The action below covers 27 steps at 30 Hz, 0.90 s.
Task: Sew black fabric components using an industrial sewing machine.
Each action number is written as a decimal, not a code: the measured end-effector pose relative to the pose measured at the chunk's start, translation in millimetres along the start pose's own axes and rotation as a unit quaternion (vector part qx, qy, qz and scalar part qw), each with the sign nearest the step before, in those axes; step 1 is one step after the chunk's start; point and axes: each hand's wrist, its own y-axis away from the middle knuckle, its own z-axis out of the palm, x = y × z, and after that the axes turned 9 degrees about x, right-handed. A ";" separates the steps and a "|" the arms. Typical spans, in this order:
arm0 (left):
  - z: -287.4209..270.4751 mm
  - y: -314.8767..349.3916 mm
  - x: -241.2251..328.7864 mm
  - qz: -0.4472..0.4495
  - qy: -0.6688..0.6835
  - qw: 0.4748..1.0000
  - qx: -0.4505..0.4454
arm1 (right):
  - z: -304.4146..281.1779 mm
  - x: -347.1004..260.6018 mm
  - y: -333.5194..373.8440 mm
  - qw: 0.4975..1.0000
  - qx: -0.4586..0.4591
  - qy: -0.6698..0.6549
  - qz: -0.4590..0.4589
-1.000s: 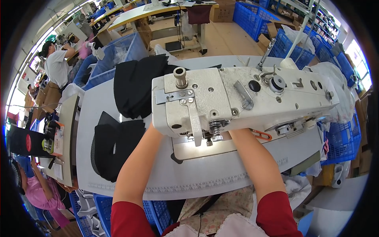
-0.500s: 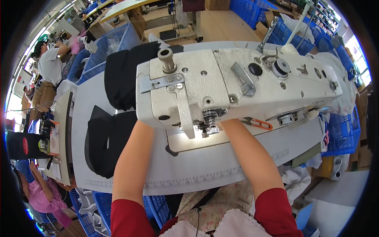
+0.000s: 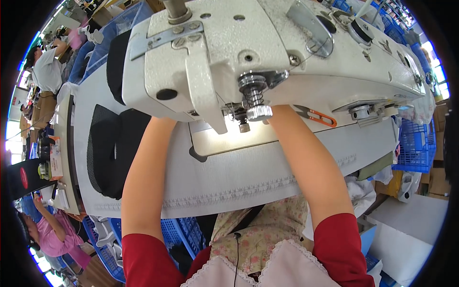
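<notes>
A white sewing machine [image 3: 220, 52] fills the upper middle of the head view, its lamp lighting the metal plate [image 3: 229, 143] under the needle area. My left forearm [image 3: 146, 172] reaches beneath the machine head from the left side. On the other side my right forearm [image 3: 311, 167] goes in below the machine arm. Both hands are hidden behind the machine, so what they hold or touch does not show. Thread snips with orange handles [image 3: 321, 117] lie just beyond my right forearm. Black fabric pieces [image 3: 119, 143], partly mesh, rest left of my left forearm.
The pale tabletop [image 3: 229, 167] has a printed ruler scale along its near edge. Blue crates [image 3: 415, 146] stand at the right, others under the table and at the upper left. Two people, one in pink [image 3: 55, 232] and one in white [image 3: 47, 71], are off to the left.
The view has come closer to the machine, which now looks larger and sits higher in the picture. Both forearms still reach under it, and the black fabric stays on the left.
</notes>
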 end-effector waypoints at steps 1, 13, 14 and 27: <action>-6.1 8.6 -5.5 0.003 -0.010 1.000 -0.004 | -1.7 -0.7 1.0 1.000 -0.003 -0.002 -0.002; -21.8 24.2 -22.0 0.052 -0.121 0.990 -0.046 | -5.1 -13.1 18.8 0.999 -0.021 -0.023 -0.026; -19.5 26.5 -17.9 0.058 -0.130 0.989 -0.049 | -5.8 -14.8 17.0 0.999 -0.021 -0.025 -0.028; -27.6 49.4 22.2 -0.029 -0.086 0.988 -0.122 | -14.5 -18.0 25.1 0.998 -0.018 -0.048 -0.048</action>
